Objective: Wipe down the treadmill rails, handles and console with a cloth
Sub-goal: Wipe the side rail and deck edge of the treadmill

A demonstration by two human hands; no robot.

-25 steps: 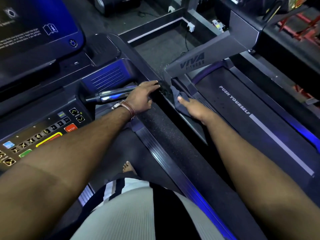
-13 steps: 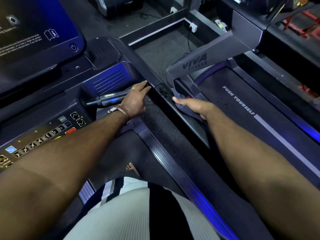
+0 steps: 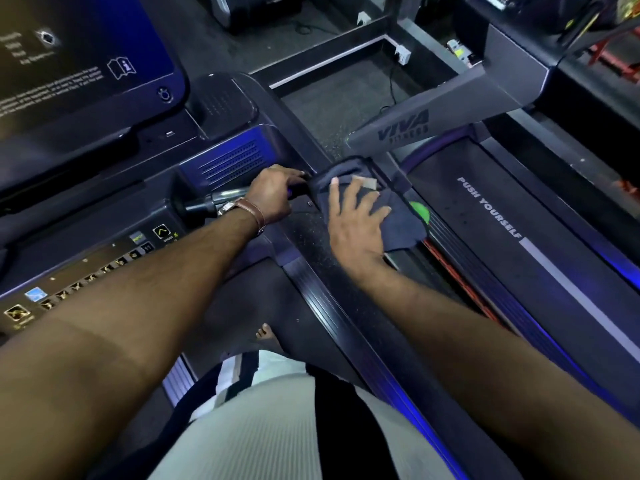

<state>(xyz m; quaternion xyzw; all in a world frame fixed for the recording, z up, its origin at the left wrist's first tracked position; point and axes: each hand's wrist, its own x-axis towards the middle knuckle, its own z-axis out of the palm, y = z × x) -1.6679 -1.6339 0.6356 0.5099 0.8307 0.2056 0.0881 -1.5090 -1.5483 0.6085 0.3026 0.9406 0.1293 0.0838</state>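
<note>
While I watch through the head camera: both bare arms reach forward over the treadmill; I tell only what this one view gives me.
Left hand: the left hand (image 3: pixel 273 194) is closed around the handle (image 3: pixel 221 199), a shiny bar that comes out beside the console; the fingers curl over its top; a brown wrist strap (image 3: pixel 254 213) sits at the wrist.
Right hand: the right hand (image 3: pixel 353 216) lies flat, palm down, with the fingers straight and spread on the cloth; it grasps nothing, it only presses.
Cloth: the cloth (image 3: pixel 405 223) is dark blue; it is draped over the front end of the side rail (image 3: pixel 313 233), just right of the left hand; a small pale tag (image 3: pixel 369 183) shows near the fingertips.
Side rail: dark with fine pale specks; it runs from the cloth back toward the person's body.
Console: the console (image 3: pixel 86 271) shows its button panel at lower left, partly covered by the left forearm; above it is a dark screen (image 3: pixel 69 64); its white text is too blurred for me to read.
Green spot: a round green spot (image 3: pixel 419 209) touches the cloth's right edge; I cannot tell what it is.
Neighbour machine: the neighbouring belt (image 3: pixel 491 209) carries the words PUSH YOURSELF; a grey upright (image 3: pixel 405 128) marked VIVA rises behind the cloth.
Below: a striped shirt (image 3: pixel 277 427); a bare foot (image 3: pixel 266 332) is on the dark belt.
</note>
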